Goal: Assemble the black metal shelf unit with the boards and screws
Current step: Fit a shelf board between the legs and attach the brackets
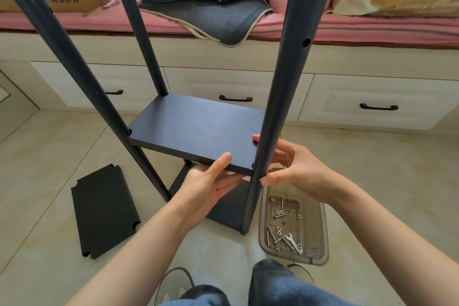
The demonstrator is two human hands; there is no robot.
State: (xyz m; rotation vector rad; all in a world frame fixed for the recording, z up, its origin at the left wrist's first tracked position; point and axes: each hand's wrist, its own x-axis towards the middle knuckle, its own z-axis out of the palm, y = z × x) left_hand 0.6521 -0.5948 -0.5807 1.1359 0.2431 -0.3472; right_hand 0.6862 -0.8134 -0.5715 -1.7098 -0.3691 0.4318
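Nearest, the person's knees in blue denim (273, 281) sit at the bottom edge, above a tiled floor (372, 169). Just right of them lies a clear plastic tray (320, 238) holding silver screws and nuts (279, 213) and a small flat silver wrench (293, 243). To the near left a loose black rectangular board with notched corners (104, 211) lies flat on the floor. The left hand (211, 184) is palm-up under the near edge of the raised black shelf board (196, 129); its fingers are nearly straight beneath the board and its thumb lies on top, so the edge is pinched between them. The right hand (295, 169) is at the board's near right corner, around the black metal tube leg (280, 87); its thumb and forefinger tip press together at the tube's side, seemingly on a small fastener too small to make out, the other fingers loosely spread behind the tube. A lower black board (231, 208) sits beneath. Farther off, two more black tube legs (62, 45) rise at left, before white drawers with black handles (236, 87) and a pink cushioned bench (99, 20).
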